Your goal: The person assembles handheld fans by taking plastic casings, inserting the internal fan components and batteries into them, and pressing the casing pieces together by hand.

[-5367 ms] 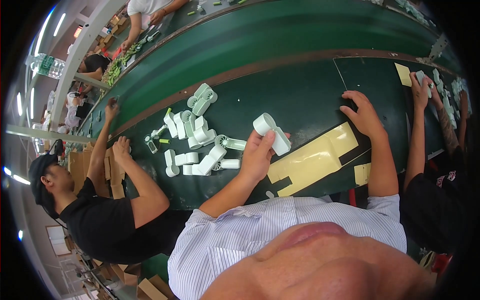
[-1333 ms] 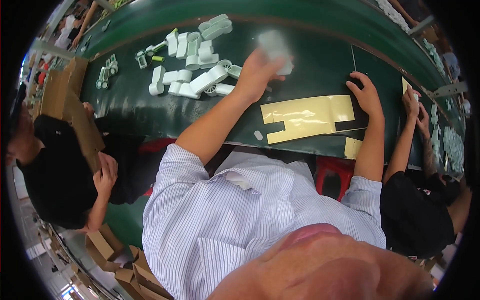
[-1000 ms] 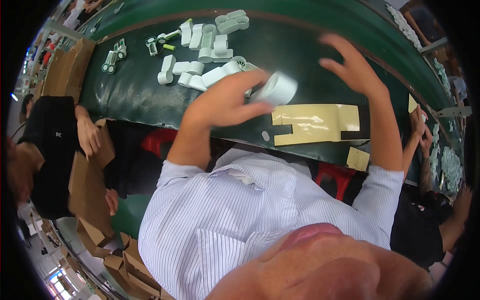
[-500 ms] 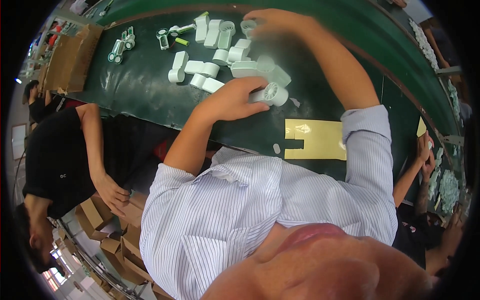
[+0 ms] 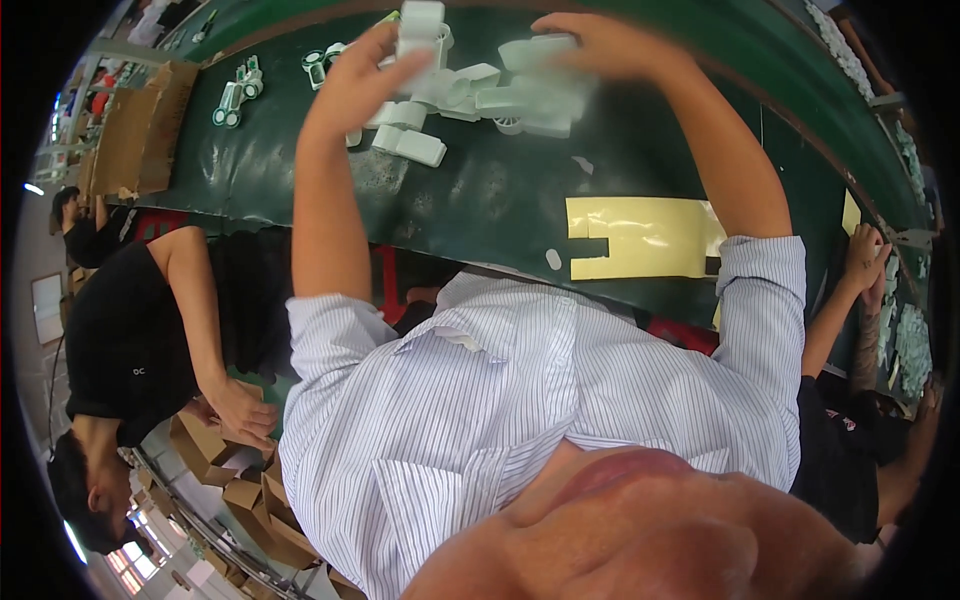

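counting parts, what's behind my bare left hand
Pale mint round-ended plastic parts and dark green tabletop show around your bare left hand; whatever lies directly behind it is covered.

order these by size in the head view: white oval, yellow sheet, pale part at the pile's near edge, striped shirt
1. Striped shirt, though nearest the camera
2. Yellow sheet, partly hidden
3. Pale part
4. White oval

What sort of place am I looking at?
Probably a factory assembly line: pale plastic parts lie clustered on a long green bench, with co-workers in black on either side.
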### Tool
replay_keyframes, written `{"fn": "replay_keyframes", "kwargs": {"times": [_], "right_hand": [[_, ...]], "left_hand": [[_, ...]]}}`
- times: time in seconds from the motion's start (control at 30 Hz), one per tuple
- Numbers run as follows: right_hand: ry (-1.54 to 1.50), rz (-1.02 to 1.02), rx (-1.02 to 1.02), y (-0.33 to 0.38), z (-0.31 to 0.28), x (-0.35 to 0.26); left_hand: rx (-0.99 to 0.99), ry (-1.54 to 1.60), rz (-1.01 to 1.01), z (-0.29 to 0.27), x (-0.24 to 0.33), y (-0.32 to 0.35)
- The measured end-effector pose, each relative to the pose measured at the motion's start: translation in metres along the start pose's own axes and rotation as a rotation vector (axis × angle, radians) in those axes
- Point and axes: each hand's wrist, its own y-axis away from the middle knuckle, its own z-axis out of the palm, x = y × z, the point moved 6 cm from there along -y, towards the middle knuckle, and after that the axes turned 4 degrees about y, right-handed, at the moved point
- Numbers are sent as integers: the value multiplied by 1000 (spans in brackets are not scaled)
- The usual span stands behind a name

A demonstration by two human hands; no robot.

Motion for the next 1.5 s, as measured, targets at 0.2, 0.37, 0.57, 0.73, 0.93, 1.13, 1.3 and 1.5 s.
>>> {"fn": "replay_keyframes", "kwargs": {"times": [0.2, 0.37, 0.57, 0.73, 0.93, 1.13, 1.3, 1.5], "right_hand": [[-65, 94, 70, -3, 19, 12], [-106, 109, 12, 0, 31, 11], [-101, 99, 103, -11, 42, 18], [-130, 88, 261, -17, 44, 17], [-434, -317, 504, -29, 39, 3], [-270, -343, 382, -42, 38, -15], [-175, -83, 245, -69, 28, -28], [128, -195, 252, -100, 29, -63]], "left_hand": [[8, -253, -159, -26, -91, -43], [41, -283, -27, 19, -91, -27], [141, -106, -96, 48, -37, -12], [306, 13, 48, -38, -27, 50], [330, 18, -121, -44, -76, 95], [297, 283, 21, 22, -66, 96], [398, 151, 160, 49, -72, 102], [580, -203, 354, 63, -52, 108]]}}
